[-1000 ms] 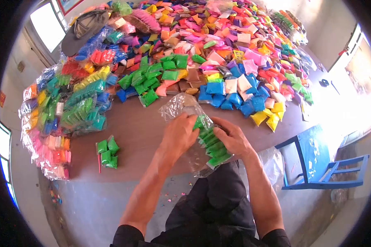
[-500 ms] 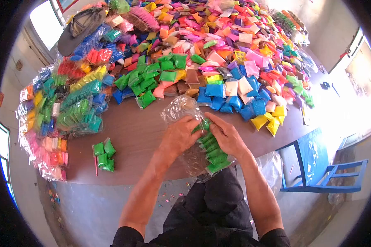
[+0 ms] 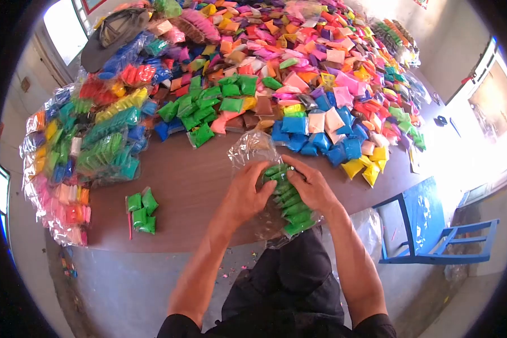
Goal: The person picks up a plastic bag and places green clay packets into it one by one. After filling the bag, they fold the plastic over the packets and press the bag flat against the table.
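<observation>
A clear plastic bag (image 3: pixel 253 147) lies at the table's front edge with a row of green packets (image 3: pixel 292 204) inside it. My left hand (image 3: pixel 250 190) is closed on the bag's left side, its thumb against the upper green packets. On the other side, my right hand (image 3: pixel 311 186) grips the bag and the top of the row, fingers curled over it. The two hands face each other, a small gap apart. Several loose green packets (image 3: pixel 141 210) lie to the left beside a thin red stick (image 3: pixel 130 225).
A large heap of coloured packets (image 3: pixel 298 62) covers the back of the brown table (image 3: pixel 180 186). Filled clear bags (image 3: pixel 110 152) line the left side, with a dark hat (image 3: pixel 117 35) above them. A blue chair (image 3: pixel 425 219) stands at the right.
Both hands have shifted slightly on the bag. The right fingers now curl over the row's top, and more of the upper green packets shows between the hands.
</observation>
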`<state>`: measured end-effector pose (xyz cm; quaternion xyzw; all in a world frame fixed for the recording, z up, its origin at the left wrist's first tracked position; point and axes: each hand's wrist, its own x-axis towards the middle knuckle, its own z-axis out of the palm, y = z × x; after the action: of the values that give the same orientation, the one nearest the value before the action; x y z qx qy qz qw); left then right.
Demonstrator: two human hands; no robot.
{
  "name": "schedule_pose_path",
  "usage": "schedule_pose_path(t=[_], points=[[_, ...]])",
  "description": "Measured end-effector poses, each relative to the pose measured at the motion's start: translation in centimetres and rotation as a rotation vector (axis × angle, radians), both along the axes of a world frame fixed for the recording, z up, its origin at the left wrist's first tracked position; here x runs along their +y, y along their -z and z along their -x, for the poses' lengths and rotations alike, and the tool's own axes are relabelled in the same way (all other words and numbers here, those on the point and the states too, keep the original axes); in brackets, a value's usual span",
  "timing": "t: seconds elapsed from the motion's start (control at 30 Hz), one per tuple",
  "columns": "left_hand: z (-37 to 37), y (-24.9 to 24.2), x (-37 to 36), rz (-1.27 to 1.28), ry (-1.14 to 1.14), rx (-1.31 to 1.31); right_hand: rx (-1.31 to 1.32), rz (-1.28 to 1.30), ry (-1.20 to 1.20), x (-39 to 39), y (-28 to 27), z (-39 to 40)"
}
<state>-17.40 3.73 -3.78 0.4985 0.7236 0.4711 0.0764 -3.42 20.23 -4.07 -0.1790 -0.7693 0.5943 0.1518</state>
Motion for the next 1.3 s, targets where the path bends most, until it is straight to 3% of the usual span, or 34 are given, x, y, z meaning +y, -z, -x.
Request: schedule_pose_path(t=[0.07,0.47,0.57,0.67,0.87,0.93,1.03,1.3], points=[[-0.5,-0.5,-0.5,0.077,-0.044,-0.056,0.011,-0.010,-0.003,0.2,0.3,-0.1],[-0.8,1.0,0.6,-0.050,-0.046,-0.017,0.001,-0.036,0.013,0.7,0.9,0.3],[-2.3,0.3,-0.7,-0.116,-0.151,0.179,-0.013,-0.027,0.059,-0.1,-0.6,-0.1],[-3.8,-1.6,-4.8,-0.098,-0.184,0.053,0.048,-0.034,0.050,0.9,1.6,0.2],[0.0,-1.1,-19.8,0.247,-0.678,0.495,0.054,0.059,0.039,0.6,1.0,-0.2],[1.6,-2.4,-23.8,0.439,-0.881,0.515,0.064,0.096,0.033,0.7,1.4,-0.2],[4.1,-1.6,-28.1,0.349,-0.837,0.288,0.084,0.094,0.035,0.9,2.1,-0.1],[2.5,-0.5,-27.6,0.479,-0.748,0.336,0.056,0.114,0.054,0.4,1.2,-0.4]])
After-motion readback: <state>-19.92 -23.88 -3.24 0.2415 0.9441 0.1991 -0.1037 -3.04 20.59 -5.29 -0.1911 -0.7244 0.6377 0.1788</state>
